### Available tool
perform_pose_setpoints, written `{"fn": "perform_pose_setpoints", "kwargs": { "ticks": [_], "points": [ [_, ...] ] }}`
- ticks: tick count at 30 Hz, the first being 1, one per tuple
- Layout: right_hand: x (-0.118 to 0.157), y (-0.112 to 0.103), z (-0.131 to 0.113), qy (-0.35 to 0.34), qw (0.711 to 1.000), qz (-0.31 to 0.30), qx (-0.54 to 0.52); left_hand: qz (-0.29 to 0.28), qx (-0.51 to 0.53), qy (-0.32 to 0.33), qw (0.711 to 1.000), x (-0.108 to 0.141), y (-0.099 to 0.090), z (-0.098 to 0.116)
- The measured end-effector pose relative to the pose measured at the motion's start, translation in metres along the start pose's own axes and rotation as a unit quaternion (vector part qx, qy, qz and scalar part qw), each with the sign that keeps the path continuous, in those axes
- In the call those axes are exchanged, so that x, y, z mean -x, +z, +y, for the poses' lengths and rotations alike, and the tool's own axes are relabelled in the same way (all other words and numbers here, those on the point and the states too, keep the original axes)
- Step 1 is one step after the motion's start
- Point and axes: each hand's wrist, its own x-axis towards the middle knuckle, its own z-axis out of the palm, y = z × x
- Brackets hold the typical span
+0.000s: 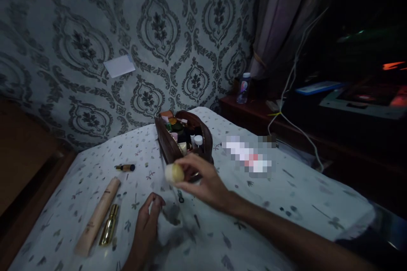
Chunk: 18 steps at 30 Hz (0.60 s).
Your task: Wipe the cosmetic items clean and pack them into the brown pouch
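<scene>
My right hand (202, 180) pinches a small round jar (174, 173), yellowish with a whitish end and blurred, just in front of the cosmetic bag. The brown cosmetic bag (167, 145) stands unzipped, packed with several bottles and tubes, among them a white-capped bottle (198, 141). Low over the sheet, my left hand (149, 216) has loosely bent fingers, with nothing visible in them. To its left lie a long beige tube (98, 218) and a shiny gold bottle (110, 225). Farther back is a small dark and gold bottle (126, 167).
A leaf-patterned white sheet (254, 228) covers the bed. Something pixelated (248, 154) lies right of the bag. A bottle (243, 89) stands on the reddish-brown ledge (227, 103) at the back, and white cables (294, 65) hang on the right. Patterned wallpaper (159, 29) is behind.
</scene>
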Motion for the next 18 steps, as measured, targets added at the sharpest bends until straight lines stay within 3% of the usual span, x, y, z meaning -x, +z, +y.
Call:
{"fn": "perform_pose_setpoints", "kwargs": {
  "ticks": [6, 8, 12, 18],
  "points": [
    [-0.075, -0.07, 0.003, -0.018, 0.99, 0.047, 0.129, 0.014, -0.012, -0.036, 0.999, -0.003, 0.003, 0.002],
    [-0.092, -0.081, 0.011, -0.021, 0.979, 0.006, 0.2, 0.008, -0.013, -0.042, 0.999, -0.002, 0.004, 0.003],
    [-0.108, -0.085, 0.026, -0.036, 0.931, -0.138, 0.337, -0.005, -0.031, -0.034, 0.999, -0.001, 0.005, 0.002],
    [-0.117, -0.082, 0.037, -0.083, 0.89, -0.271, 0.357, -0.043, -0.051, -0.059, 0.996, -0.003, 0.004, -0.001]
  ]
}}
